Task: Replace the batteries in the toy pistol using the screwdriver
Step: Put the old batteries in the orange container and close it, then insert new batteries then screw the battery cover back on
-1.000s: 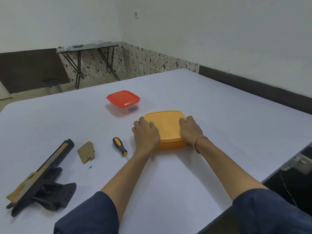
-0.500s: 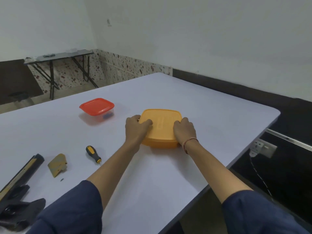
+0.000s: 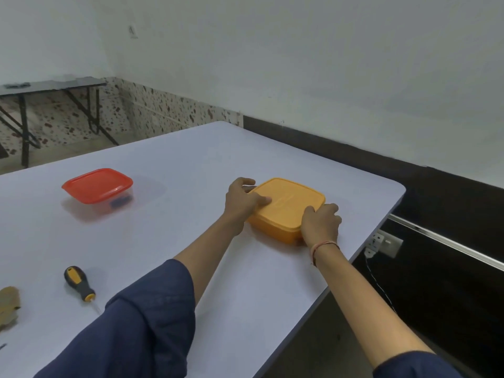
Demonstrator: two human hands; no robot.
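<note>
Head: one orange box (image 3: 289, 207), one screwdriver (image 3: 79, 283)

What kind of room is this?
Probably a plain workroom, not a lived-in home: a large white table, a black folding metal table by the speckled terrazzo skirting, and bare white walls.

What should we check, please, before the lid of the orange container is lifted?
1. Left hand grips the orange container at its far-left corner: ok.
2. Right hand grips its near-right corner: ok.
3. Lid sits flat and closed: ok.
4. Container rests wholly on the table, though near the right edge: ok.
5. What it holds: cannot tell, its walls are opaque.
6. Screwdriver lies free on the table: ok.
</note>
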